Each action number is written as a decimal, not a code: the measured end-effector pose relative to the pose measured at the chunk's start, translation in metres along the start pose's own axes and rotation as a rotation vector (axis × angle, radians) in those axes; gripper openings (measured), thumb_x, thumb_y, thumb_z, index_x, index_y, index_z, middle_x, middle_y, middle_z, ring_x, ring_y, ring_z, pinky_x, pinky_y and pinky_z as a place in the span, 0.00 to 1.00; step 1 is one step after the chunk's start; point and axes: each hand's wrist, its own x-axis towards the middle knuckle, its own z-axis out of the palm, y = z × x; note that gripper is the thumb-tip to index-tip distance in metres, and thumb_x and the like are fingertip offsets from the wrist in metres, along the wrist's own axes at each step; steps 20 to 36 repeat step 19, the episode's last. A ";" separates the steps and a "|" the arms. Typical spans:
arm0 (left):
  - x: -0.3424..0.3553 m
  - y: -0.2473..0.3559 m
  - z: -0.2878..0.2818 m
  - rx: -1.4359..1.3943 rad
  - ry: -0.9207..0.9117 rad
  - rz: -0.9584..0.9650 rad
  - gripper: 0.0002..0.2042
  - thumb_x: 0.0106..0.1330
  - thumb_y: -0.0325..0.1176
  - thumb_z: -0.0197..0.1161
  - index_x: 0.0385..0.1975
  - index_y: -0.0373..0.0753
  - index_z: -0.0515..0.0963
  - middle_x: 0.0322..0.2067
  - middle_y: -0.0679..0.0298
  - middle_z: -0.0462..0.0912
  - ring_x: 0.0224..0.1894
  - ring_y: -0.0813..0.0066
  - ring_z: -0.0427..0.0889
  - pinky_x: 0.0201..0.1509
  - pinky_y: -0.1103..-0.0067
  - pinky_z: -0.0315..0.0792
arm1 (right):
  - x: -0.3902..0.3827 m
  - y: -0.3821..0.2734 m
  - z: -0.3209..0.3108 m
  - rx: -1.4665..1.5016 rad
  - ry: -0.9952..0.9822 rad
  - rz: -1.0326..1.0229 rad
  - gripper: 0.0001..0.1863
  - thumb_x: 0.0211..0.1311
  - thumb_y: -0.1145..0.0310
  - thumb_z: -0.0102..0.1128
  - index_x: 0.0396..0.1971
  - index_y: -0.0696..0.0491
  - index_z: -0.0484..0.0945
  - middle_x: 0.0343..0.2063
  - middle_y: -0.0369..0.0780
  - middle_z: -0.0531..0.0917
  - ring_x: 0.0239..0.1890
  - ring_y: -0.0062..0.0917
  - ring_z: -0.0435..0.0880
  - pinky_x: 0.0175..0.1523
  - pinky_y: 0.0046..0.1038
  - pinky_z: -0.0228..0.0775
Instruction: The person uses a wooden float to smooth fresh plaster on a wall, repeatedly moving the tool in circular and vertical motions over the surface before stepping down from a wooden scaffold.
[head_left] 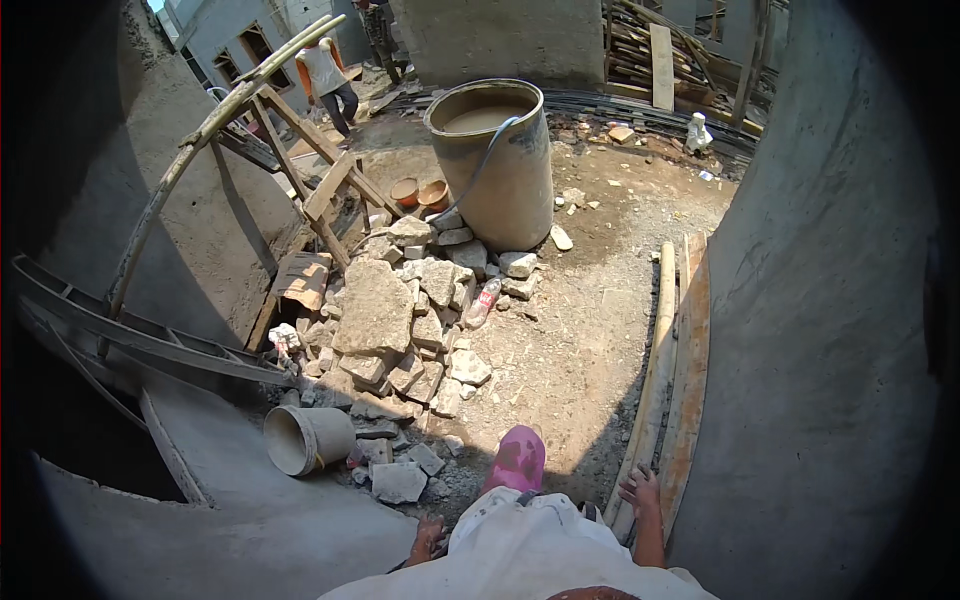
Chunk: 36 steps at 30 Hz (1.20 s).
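Note:
My left hand (428,540) hangs low beside my white shirt (530,550), fingers loosely bent, with nothing visible in it. On the other side, my right hand (641,490) is held out near the pole and plank along the right wall, its fingers apart and bare. Neither hand touches any object that I can see. Between them a pink boot (520,458) with dark stains steps forward on the dirt. Nearest to my left hand lie grey stone pieces (400,482) and a white bucket (310,440) tipped on its side.
Ahead stands a large drum (500,180) of murky water with a blue hose (490,160). Left of the path rises a rubble pile (375,310) with a plastic bottle (482,303). A ladder (150,335) leans left; a bamboo pole (655,370) lies right. Another person (325,80) walks behind.

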 end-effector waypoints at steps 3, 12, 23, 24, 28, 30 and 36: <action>0.078 0.090 0.015 0.028 0.019 0.257 0.33 0.60 0.39 0.60 0.66 0.46 0.58 0.39 0.53 0.79 0.26 0.66 0.78 0.21 0.71 0.72 | 0.058 -0.030 0.031 0.013 -0.014 -0.004 0.27 0.66 0.68 0.51 0.63 0.50 0.58 0.47 0.42 0.73 0.34 0.31 0.81 0.31 0.31 0.78; 0.089 0.443 0.139 -0.036 -0.126 0.649 0.31 0.63 0.39 0.58 0.66 0.43 0.57 0.32 0.61 0.79 0.29 0.76 0.75 0.30 0.77 0.69 | 0.176 -0.110 0.033 -0.080 0.228 0.085 0.28 0.62 0.66 0.55 0.61 0.51 0.60 0.38 0.39 0.73 0.30 0.32 0.80 0.27 0.33 0.76; 0.038 0.604 0.245 0.237 -0.188 0.675 0.34 0.62 0.42 0.61 0.68 0.47 0.56 0.36 0.58 0.82 0.34 0.76 0.79 0.32 0.78 0.71 | 0.256 -0.150 0.029 -0.221 0.266 0.286 0.30 0.60 0.69 0.57 0.62 0.52 0.62 0.45 0.44 0.78 0.35 0.29 0.82 0.34 0.32 0.77; 0.038 0.604 0.245 0.237 -0.188 0.675 0.34 0.62 0.42 0.61 0.68 0.47 0.56 0.36 0.58 0.82 0.34 0.76 0.79 0.32 0.78 0.71 | 0.256 -0.150 0.029 -0.221 0.266 0.286 0.30 0.60 0.69 0.57 0.62 0.52 0.62 0.45 0.44 0.78 0.35 0.29 0.82 0.34 0.32 0.77; 0.038 0.604 0.245 0.237 -0.188 0.675 0.34 0.62 0.42 0.61 0.68 0.47 0.56 0.36 0.58 0.82 0.34 0.76 0.79 0.32 0.78 0.71 | 0.256 -0.150 0.029 -0.221 0.266 0.286 0.30 0.60 0.69 0.57 0.62 0.52 0.62 0.45 0.44 0.78 0.35 0.29 0.82 0.34 0.32 0.77; 0.038 0.604 0.245 0.237 -0.188 0.675 0.34 0.62 0.42 0.61 0.68 0.47 0.56 0.36 0.58 0.82 0.34 0.76 0.79 0.32 0.78 0.71 | 0.256 -0.150 0.029 -0.221 0.266 0.286 0.30 0.60 0.69 0.57 0.62 0.52 0.62 0.45 0.44 0.78 0.35 0.29 0.82 0.34 0.32 0.77; 0.038 0.604 0.245 0.237 -0.188 0.675 0.34 0.62 0.42 0.61 0.68 0.47 0.56 0.36 0.58 0.82 0.34 0.76 0.79 0.32 0.78 0.71 | 0.256 -0.150 0.029 -0.221 0.266 0.286 0.30 0.60 0.69 0.57 0.62 0.52 0.62 0.45 0.44 0.78 0.35 0.29 0.82 0.34 0.32 0.77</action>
